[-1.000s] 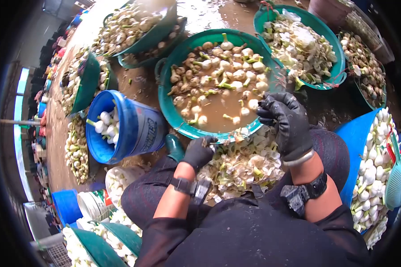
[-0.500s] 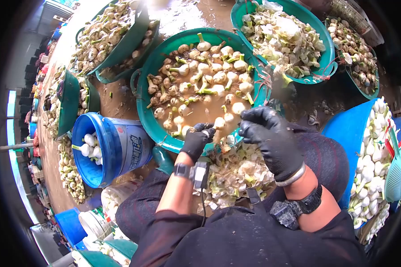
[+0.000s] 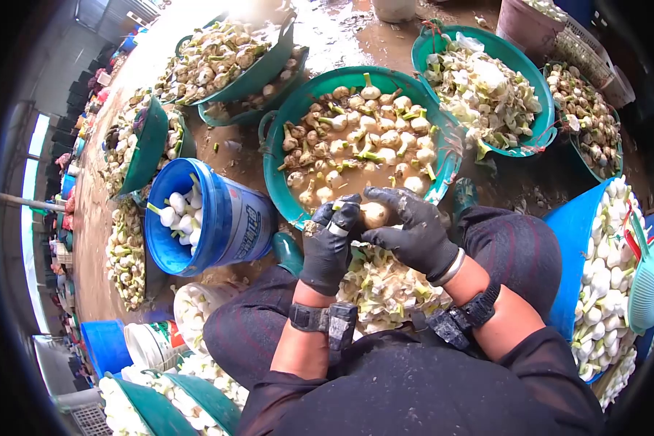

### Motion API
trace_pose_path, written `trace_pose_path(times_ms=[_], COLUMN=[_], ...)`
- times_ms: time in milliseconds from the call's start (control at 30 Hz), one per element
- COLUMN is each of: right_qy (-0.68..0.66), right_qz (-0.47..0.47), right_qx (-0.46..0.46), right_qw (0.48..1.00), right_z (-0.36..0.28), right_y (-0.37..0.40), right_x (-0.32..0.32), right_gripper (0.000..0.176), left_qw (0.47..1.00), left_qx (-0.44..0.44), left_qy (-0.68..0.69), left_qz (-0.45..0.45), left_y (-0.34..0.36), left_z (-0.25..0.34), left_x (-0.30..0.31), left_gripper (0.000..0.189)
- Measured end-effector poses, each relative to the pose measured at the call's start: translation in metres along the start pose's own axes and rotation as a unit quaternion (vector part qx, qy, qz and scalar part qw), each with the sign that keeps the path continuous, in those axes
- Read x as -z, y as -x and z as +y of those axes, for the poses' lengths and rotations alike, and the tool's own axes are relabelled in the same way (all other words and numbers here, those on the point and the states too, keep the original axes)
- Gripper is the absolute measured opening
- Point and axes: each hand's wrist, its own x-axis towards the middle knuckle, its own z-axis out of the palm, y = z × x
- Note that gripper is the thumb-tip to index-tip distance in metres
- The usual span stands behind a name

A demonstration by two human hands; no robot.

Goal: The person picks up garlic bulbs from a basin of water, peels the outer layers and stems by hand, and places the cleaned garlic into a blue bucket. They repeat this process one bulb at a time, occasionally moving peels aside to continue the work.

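A brownish garlic bulb (image 3: 375, 215) is held between my two black-gloved hands, just over the near rim of the green tub (image 3: 272, 174). My left hand (image 3: 328, 243) is closed at the stem side of the bulb; a small pale strip shows across its fingers, too small to name. On the other side, my right hand (image 3: 418, 231) curls its thumb and fingers about the bulb. Muddy water fills the tub, with many unpeeled garlic bulbs (image 3: 367, 142) floating in it. Below my hands lies a heap of garlic peels (image 3: 389, 287) between my legs.
To the left stands a blue bucket (image 3: 196, 251) with peeled bulbs inside. A green tub of peels (image 3: 541, 80) sits at the back right. White garlic (image 3: 607, 283) fills a blue container on the right, with a green strainer (image 3: 648, 291) on it. More garlic-filled tubs stand behind.
My hands have come together away from the tub's water, now with a garlic bulb between them. My right hand has moved left and closed in. The view has shifted slightly.
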Motion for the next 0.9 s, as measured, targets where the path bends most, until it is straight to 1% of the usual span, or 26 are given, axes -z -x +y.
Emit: trace_pose_path(times_ms=[33, 67, 100, 133, 167, 200, 233, 267, 300, 333, 400, 533, 567, 600, 633, 667, 733, 767, 800, 867, 900], right_qy=[0.001, -0.168, -0.33, -0.33, -0.343, -0.356, -0.357, -0.33, -0.302, -0.303, -0.257, -0.261, -0.3, -0.337, -0.333, -0.332, -0.393, -0.394, -0.393, -0.393, -0.381], right_qz=[-0.001, 0.0, 0.001, 0.001, -0.004, -0.008, -0.006, -0.01, -0.013, -0.012, -0.028, -0.029, -0.03, -0.03, -0.02, -0.02, -0.009, -0.01, -0.012, -0.016, -0.02], right_qx=[0.001, -0.105, -0.207, -0.206, -0.23, -0.254, -0.255, -0.251, -0.246, -0.246, -0.228, -0.212, -0.26, -0.306, -0.286, -0.286, -0.314, -0.314, -0.313, -0.312, -0.3], right_qw=[1.0, 0.98, 0.921, 0.921, 0.911, 0.899, 0.899, 0.91, 0.921, 0.921, 0.939, 0.941, 0.917, 0.89, 0.898, 0.899, 0.864, 0.864, 0.864, 0.865, 0.874], right_z=[0.002, 0.005, 0.006, 0.005, 0.004, 0.003, 0.002, 0.001, 0.001, 0.001, 0.001, 0.008, 0.006, 0.004, 0.003, 0.003, 0.005, 0.005, 0.004, 0.003, 0.003], right_y=[0.001, 0.002, 0.002, 0.002, 0.001, 0.001, 0.001, 0.001, 0.001, 0.0, 0.001, 0.001, 0.001, 0.0, 0.001, 0.0, -0.001, -0.002, -0.002, -0.002, -0.001], right_x=[-0.002, -0.005, -0.006, -0.004, -0.001, 0.002, 0.004, 0.006, 0.008, 0.01, 0.012, 0.012, 0.013, 0.014, 0.012, 0.011, 0.01, 0.009, 0.01, 0.008, 0.007], right_gripper=[0.052, 0.051, 0.05, 0.05, 0.049, 0.049, 0.049, 0.049, 0.05, 0.05, 0.045, 0.044, 0.044, 0.045, 0.044, 0.044, 0.036, 0.036, 0.033, 0.03, 0.029], left_qw=[0.999, 0.999, 0.995, 0.986, 0.986, 0.997, 1.0, 1.0, 1.0, 0.999, 0.999, 0.998, 0.998, 0.999, 1.0, 1.0, 0.996, 0.992, 0.992, 0.991, 0.996], left_qx=[-0.01, -0.011, -0.052, -0.092, -0.093, -0.039, 0.015, 0.017, 0.022, 0.028, 0.031, 0.047, 0.048, 0.038, 0.026, 0.026, 0.036, 0.04, 0.041, 0.036, 0.025], left_qy=[-0.04, -0.04, -0.087, -0.134, -0.135, -0.073, -0.01, -0.011, 0.004, 0.018, 0.023, 0.034, 0.034, 0.014, -0.007, -0.007, 0.062, 0.095, 0.094, 0.115, 0.074], left_qz=[0.005, 0.004, -0.012, -0.028, -0.029, -0.012, 0.004, 0.003, -0.014, -0.031, -0.028, -0.008, -0.01, -0.01, -0.01, -0.011, -0.052, -0.071, -0.071, -0.065, -0.052], left_y=[0.002, 0.004, 0.006, 0.006, 0.006, 0.007, 0.007, 0.007, 0.006, 0.005, 0.003, -0.001, 0.0, 0.0, 0.001, 0.001, 0.001, 0.002, 0.002, 0.003, 0.004], left_z=[0.006, 0.006, 0.005, 0.005, 0.006, 0.01, 0.012, 0.011, 0.009, 0.008, 0.007, 0.002, 0.002, 0.003, 0.003, 0.004, 0.004, 0.004, 0.004, 0.003, 0.006], left_x=[-0.002, -0.002, 0.0, -0.001, -0.003, -0.007, -0.01, -0.009, -0.006, -0.004, -0.004, -0.011, -0.011, -0.011, -0.011, -0.01, -0.006, -0.004, -0.004, -0.005, -0.008], left_gripper=[0.028, 0.028, 0.026, 0.023, 0.023, 0.023, 0.023, 0.023, 0.027, 0.031, 0.031, 0.029, 0.029, 0.025, 0.021, 0.021, 0.025, 0.027, 0.027, 0.036, 0.033])
